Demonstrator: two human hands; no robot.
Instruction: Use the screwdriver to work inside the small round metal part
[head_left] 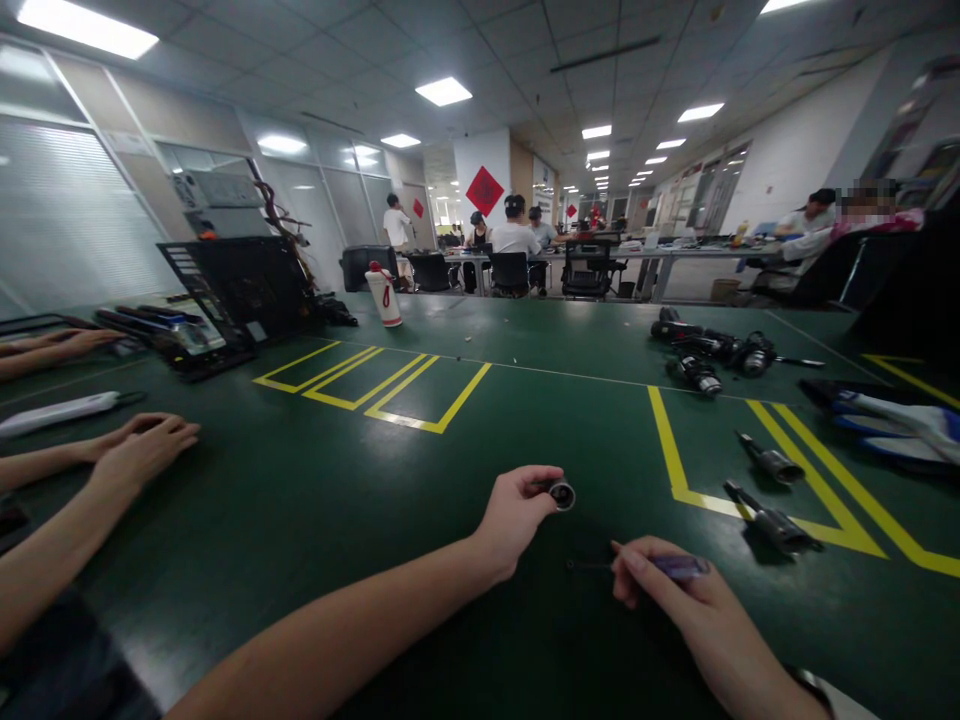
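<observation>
My left hand (517,515) is closed around a short round metal part (562,494), its hollow end facing me. Just to the right and nearer to me, my right hand (667,580) grips a screwdriver with a purple see-through handle (684,568). Its thin dark shaft points left over the green table, apart from the metal part. Right of my hands lie two cylindrical metal pieces with narrow stems, one piece (772,462) farther off and another piece (781,528) across a yellow tape line.
Dark machine parts (712,350) lie at the back right, beside blue-and-white gloves (900,425). A white bottle (385,295) and a black rack (240,290) stand toward the back left. Another person's hands (142,445) rest on the green table (315,480) at left.
</observation>
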